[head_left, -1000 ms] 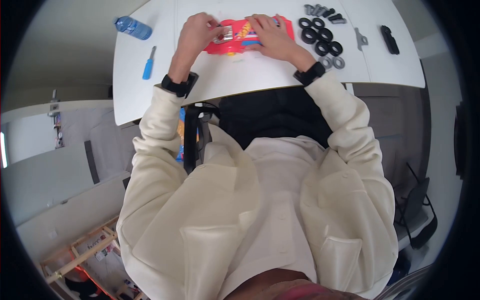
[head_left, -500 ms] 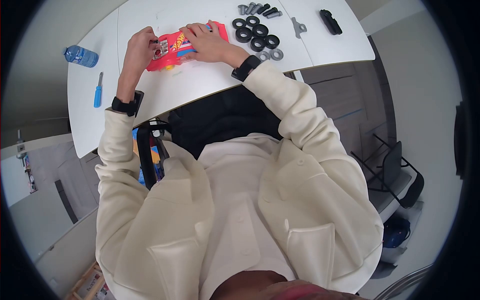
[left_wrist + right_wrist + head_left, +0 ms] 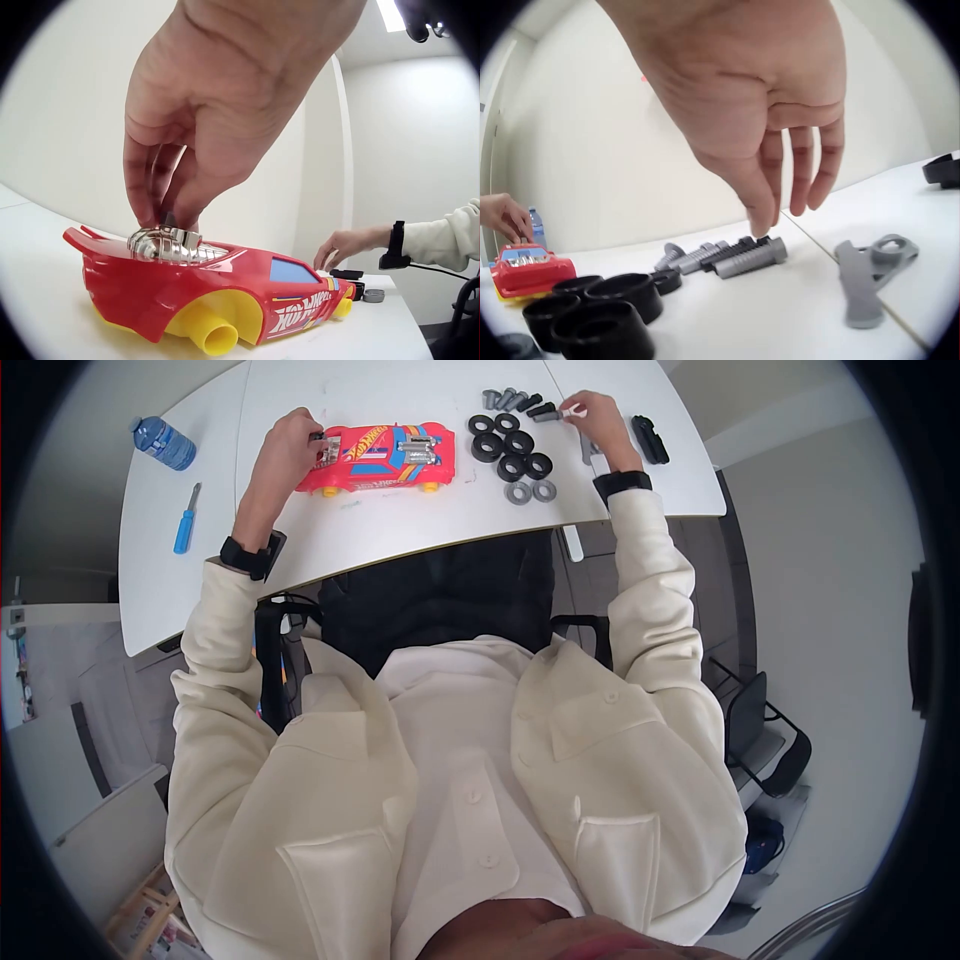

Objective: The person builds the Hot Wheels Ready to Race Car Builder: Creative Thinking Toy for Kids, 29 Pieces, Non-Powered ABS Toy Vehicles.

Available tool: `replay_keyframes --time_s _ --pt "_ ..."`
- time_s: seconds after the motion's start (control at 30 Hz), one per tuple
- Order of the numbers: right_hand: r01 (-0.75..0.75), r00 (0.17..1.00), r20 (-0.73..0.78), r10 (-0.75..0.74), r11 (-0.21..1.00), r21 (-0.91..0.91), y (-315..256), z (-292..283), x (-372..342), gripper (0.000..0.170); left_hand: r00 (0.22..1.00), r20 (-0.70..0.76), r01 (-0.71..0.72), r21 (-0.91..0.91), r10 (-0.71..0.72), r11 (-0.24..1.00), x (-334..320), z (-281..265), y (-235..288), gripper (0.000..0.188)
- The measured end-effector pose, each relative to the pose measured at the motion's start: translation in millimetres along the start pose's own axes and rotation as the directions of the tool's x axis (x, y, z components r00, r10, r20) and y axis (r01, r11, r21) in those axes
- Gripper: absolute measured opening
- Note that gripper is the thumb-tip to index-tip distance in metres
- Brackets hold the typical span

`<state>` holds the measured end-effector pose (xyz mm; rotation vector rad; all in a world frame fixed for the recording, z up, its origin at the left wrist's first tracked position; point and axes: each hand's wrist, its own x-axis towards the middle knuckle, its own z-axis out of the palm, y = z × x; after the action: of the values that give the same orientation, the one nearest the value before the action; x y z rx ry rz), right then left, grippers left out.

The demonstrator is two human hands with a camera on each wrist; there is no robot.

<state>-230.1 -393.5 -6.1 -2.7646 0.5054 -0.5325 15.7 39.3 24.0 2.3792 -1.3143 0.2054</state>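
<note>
From afar I see my left hand pinching a small dark piece on the red car, upper left on the bench; my right hand, fingers parted, could scatter the bolts if it brushes carelessly.

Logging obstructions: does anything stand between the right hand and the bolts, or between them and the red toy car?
Nothing visible blocks the right hand from the bolts; its fingertips are right at them. Toward the red toy car, some black rings lie across the direct line.

Bright indoor light, ceiling glare, soft shadows, fisheye distortion, dark vignetted corners.
</note>
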Motion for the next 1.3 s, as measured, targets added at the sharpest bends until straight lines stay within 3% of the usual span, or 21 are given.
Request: replay_keyframes --time_s 0.07,0.13,0.23,0.3,0.37,0.43,0.5,0.57,0.67,0.7,0.77,0.83,0.9,0.97,1.03,1.07,1.1,1.13,1.17,1.3 --pt "0.01 1.0 -0.018 -0.01 1.0 -0.016 -6.9 -2.4 -8.4 0.021 1.0 0.006 0.023 -0.012 -0.023 1.0 -3.4 -3.5 4.5 0.024" --pt "0.023 1.0 0.001 -0.023 0.999 -0.046 -16.9 -4.7 -9.3 0.023 0.984 -0.178 0.007 0.036 -0.001 0.999 -9.7 -13.2 15.5 0.031" --pt "0.078 0.997 0.026 -0.075 0.992 -0.102 -25.6 -2.1 -11.9 0.025 0.955 -0.286 -0.026 0.174 0.076 0.984 -10.3 -29.4 14.8 0.032" --pt "0.073 0.996 0.058 -0.065 0.988 -0.134 -32.9 0.7 -13.6 0.024 0.962 -0.271 0.013 0.159 0.031 0.987 -10.6 -40.9 17.9 0.031" --pt "-0.028 0.994 0.091 0.052 0.969 -0.245 -40.2 0.3 -16.8 0.021 0.966 -0.258 0.044 0.138 -0.007 0.989 -10.0 -49.8 19.6 0.029" --pt "-0.034 0.994 0.095 0.06 0.967 -0.254 -44.7 -3.5 -21.2 0.022 0.924 -0.352 -0.071 0.229 0.15 0.971 -11.3 -55.4 19.8 0.027" --pt "-0.039 0.993 0.101 0.067 0.964 -0.262 -44.1 -6.8 -20.2 0.022 0.919 -0.36 -0.081 0.22 0.158 0.972 -13.7 -56.0 20.0 0.025" --pt "0.008 1.0 0.019 -0.008 0.999 -0.031 -52.2 -14.3 -16.4 0.023 0.916 -0.365 -0.09 0.216 0.166 0.972 -15.0 -58.9 22.7 0.024" --pt "0.148 0.989 -0.015 -0.148 0.976 0.158 -101.3 -28.7 -10.9 0.023 0.968 -0.209 -0.183 -0.194 0.142 0.964 -13.2 -62.6 39.1 0.025" --pt "0.21 0.976 -0.005 -0.217 0.94 0.269 -125.3 -33.9 -10.7 0.023 0.968 -0.207 -0.181 -0.192 0.141 0.965 -13.3 -61.7 49.2 0.025" --pt "0.307 0.947 0.008 -0.323 0.907 0.288 -179.5 -38.0 -13.9 0.026 0.958 -0.13 -0.286 -0.337 0.257 0.897 -12.5 -60.4 67.0 0.033" --pt "0.34 0.923 0.018 -0.384 0.838 0.427 -227.9 -30.2 -17.1 0.024 0.939 -0.165 -0.339 -0.314 0.301 0.887 -10.6 -38.6 65.9 0.042" --pt "0.388 0.904 -0.013 -0.427 0.808 0.444 -259.1 -15.1 -16.3 0.023 0.898 -0.245 -0.418 -0.217 0.365 0.882 -12.0 -30.3 65.9 0.044" --pt "0.437 0.882 -0.047 -0.47 0.775 0.457 -278.9 -2.2 -13.3 0.022 0.914 -0.19 -0.396 -0.226 0.358 0.89 -16.0 -36.9 65.4 0.043" --pt "0.443 0.89 -0.14 -0.434 0.75 0.492 -287.6 11.1 -9.5 0.025 0.972 -0.122 -0.228 -0.265 0.202 0.937 -20.8 -44.5 64.9 0.041" --pt "0.315 0.938 -0.086 -0.337 0.719 0.619 -292.3 9.3 -10.9 0.039 0.972 -0.117 -0.229 -0.258 0.205 0.939 -20.9 -46.5 59.8 0.041" --pt "0.317 0.938 -0.092 -0.335 0.715 0.623 -289.4 15.3 -9.6 0.039 0.995 -0.08 -0.087 -0.344 0.063 0.935 -21.4 -48.0 50.5 0.038" --pt "0.324 0.944 -0.104 -0.313 0.824 0.465 -280.5 27.5 -8.3 0.048 0.996 -0.032 0.058 -0.42 -0.079 0.906 -22.1 -48.6 40.8 0.036" --pt "0.314 0.949 -0.12 -0.291 0.904 0.289 -271.5 40.5 -7.9 0.057 0.997 -0.03 0.058 -0.412 -0.078 0.909 -23.8 -46.3 29.6 0.036" --pt "0.265 0.963 -0.019 -0.27 0.925 0.274 -243.6 76.7 -3.6 0.074 0.984 -0.145 0.016 -0.513 -0.106 0.858 -30.2 -27.1 2.9 0.029"
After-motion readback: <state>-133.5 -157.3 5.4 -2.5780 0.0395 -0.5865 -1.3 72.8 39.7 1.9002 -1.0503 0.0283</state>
